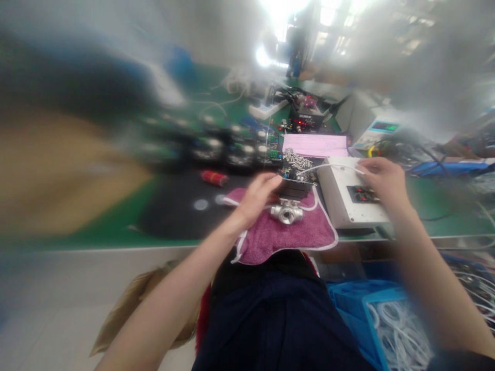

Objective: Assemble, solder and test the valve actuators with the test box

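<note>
Your left hand (257,200) lies against black housing (294,189) — cannot tell if fingers grip. Housing sits above metal valve (286,213) over purple cloth (270,239); likely heavy, rigid — take housing sides, spare fragile circuit board (296,175). White cable (335,166), probably light, flexible, crosses white box (335,198) to your right hand (384,178), fingers pinching it.

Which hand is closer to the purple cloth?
Left. The left hand is over the purple cloth, touching a black block; the right hand is farther right, over the white box.
</note>
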A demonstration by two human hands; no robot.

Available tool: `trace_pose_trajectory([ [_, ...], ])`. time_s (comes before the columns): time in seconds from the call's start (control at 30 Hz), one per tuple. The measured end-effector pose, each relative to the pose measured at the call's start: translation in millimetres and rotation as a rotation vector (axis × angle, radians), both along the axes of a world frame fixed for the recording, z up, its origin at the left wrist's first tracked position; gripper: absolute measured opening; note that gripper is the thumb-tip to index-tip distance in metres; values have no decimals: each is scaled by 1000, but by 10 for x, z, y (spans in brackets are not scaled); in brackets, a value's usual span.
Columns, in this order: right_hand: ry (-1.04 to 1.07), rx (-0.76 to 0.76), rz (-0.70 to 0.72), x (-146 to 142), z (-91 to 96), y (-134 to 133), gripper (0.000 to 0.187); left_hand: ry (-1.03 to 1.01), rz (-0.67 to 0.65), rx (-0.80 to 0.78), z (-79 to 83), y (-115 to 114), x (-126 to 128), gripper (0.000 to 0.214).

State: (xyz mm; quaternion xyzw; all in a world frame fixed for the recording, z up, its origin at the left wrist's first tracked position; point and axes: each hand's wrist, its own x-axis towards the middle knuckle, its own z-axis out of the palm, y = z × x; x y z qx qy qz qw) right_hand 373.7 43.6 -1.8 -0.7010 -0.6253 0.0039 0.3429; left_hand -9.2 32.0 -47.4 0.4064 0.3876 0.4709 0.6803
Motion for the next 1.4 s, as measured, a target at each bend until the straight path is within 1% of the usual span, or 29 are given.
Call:
trace_pose_trajectory([
  [0.33, -12, 19, 53, -48, -19, 53, 22, 34, -28, 0, 28, -27, -46, 58],
  [0.63, 3, 36, 56, -95, -14, 56, 19, 51, -22, 27, 39, -55, -66, 57],
  [0.73, 2, 39, 52, -108, -4, 58, 19, 65, -43, 79, 66, -73, -77, 57],
  [0.8, 1, 52, 45, -131, 42, 33, 20, 93, -44, 150, 79, -90, -89, 55],
  [0.87, -5, 94, 19, -192, 139, -46, 23, 120, -44, 222, 79, -115, -107, 53],
  [0.93, -52, 192, -19, -318, 273, -203, 23, 131, -80, 273, 66, -145, -130, 54],
  [0.97, -101, 264, -31, -410, 341, -310, 22, 130, -110, 291, 56, -161, -142, 56],
  [1.0, -141, 336, -15, -518, 400, -435, 18, 128, -145, 309, 46, -175, -154, 59],
  [1.03, -148, 371, 32, -641, 444, -571, 13, 126, -177, 333, 38, -187, -168, 62],
  [1.1, -88, 401, 175, -906, 470, -855, 7, 133, -220, 398, 35, -202, -201, 65],
  [1.13, -38, 346, 241, -1038, 449, -991, 11, 141, -236, 430, 43, -205, -224, 66],
  [1.17, 20, 269, 306, -1162, 406, -1113, 18, 153, -253, 454, 58, -208, -252, 66],
  [1.2, 102, 178, 356, -1275, 347, -1216, 30, 169, -274, 465, 82, -212, -288, 66],
  [1.27, 297, -13, 439, -1459, 199, -1354, 59, 213, -330, 450, 149, -230, -379, 67],
  [1.33, 469, -137, 483, -1588, 45, -1393, 87, 263, -387, 404, 225, -268, -486, 70],
  [1.4, 583, -188, 503, -1677, -78, -1355, 104, 309, -406, 362, 282, -330, -578, 71],
])
